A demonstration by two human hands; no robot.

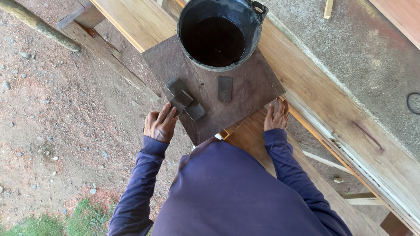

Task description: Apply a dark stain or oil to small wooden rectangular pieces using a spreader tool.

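My left hand (160,124) rests at the near left edge of a dark square board (245,89), its fingertips touching a small dark flat piece (180,102) that lies across another dark strip (186,99). A third small dark rectangular piece (225,88) lies alone on the board, near a black bucket (219,31) of dark liquid standing at the board's far side. My right hand (276,116) lies flat, fingers together, on a wooden plank (253,140) just under the board's right corner. It holds nothing.
The board sits on long pale wooden beams (332,105) running diagonally. Bare dirt with pebbles (52,109) lies to the left and a wooden pole (39,25) at top left. A concrete floor (363,48) is at the right, with a dark cable loop (413,103).
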